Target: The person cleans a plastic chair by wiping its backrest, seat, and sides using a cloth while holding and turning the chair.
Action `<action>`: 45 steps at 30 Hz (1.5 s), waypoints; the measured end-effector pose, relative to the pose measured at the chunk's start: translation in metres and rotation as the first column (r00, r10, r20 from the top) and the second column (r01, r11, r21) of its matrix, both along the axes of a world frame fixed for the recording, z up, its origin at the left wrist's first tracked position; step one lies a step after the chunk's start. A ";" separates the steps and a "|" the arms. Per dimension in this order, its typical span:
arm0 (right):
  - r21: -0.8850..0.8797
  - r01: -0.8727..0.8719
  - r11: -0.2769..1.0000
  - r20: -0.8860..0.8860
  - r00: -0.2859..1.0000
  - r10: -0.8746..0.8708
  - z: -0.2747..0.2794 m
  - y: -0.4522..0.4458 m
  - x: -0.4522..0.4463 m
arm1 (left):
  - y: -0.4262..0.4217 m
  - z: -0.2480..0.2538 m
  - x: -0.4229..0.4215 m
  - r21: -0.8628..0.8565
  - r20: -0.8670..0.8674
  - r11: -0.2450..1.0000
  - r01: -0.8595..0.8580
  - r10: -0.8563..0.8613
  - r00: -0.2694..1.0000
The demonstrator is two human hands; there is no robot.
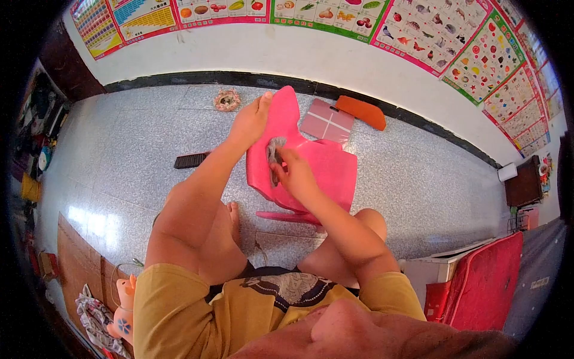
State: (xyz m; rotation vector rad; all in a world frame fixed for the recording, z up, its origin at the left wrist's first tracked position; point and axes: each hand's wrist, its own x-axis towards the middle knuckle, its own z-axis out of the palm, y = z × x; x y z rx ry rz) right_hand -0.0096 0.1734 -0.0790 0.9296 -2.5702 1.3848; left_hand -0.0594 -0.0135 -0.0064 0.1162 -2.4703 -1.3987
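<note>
Out in front of the seated person's knees, a pink plastic chair (332, 173) is tilted over the speckled grey floor (418, 179), its broad backrest turned toward the person and its seat out to the right. The left hand (252, 121) is clasped on the upper left edge of that backrest, the thumb lying near the rim; I can't see how its other fingers sit, as they are hidden. The right hand (294, 173) pinches a crumpled grey cloth (275, 149) and presses it flat to the backrest, below and to the right of the left hand. Both forearms reach forward from the short sleeves of a mustard-yellow T-shirt (173, 311), and a bare foot (233, 215) shows left of the chair.

A black brush (190, 160) lies on the floor left of the left forearm, bristles toward me. Farther off, near the wall (251, 57), sits a round woven ring (227, 100), well apart from the chair. Just past the chair on the right, a mauve square panel (327, 121) with a pale cross on it lies beside a curved orange piece (362, 112), the two touching or nearly so; I can't tell which. Picture posters (436, 30) line the wall above a black baseboard (197, 78). Down at the person's left is an orange toy animal (124, 299) with a blue flower on its side, and at the right leans a red padded panel (487, 281).
</note>
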 end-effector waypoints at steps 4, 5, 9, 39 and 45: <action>-0.033 -0.067 0.997 -0.127 0.990 0.062 0.024 0.004 0.024 | -0.003 -0.002 -0.002 -0.015 0.009 1.000 0.016 -0.016 1.000; -0.060 -0.095 0.994 -0.167 0.982 0.084 0.028 0.004 0.027 | -0.003 -0.003 -0.003 -0.022 -0.001 1.000 0.019 -0.019 1.000; -0.114 -0.146 0.983 -0.186 0.975 0.123 0.040 0.002 0.031 | -0.002 -0.001 -0.001 -0.036 -0.009 0.999 0.017 -0.017 1.000; -0.183 -0.196 0.963 -0.116 0.977 0.176 0.043 -0.002 0.029 | 0.001 0.003 0.001 -0.056 0.025 0.998 0.008 -0.006 1.000; -0.248 -0.051 0.967 -0.008 0.999 0.051 0.011 -0.013 0.006 | -0.002 -0.002 -0.001 -0.032 0.005 0.999 0.020 -0.020 1.000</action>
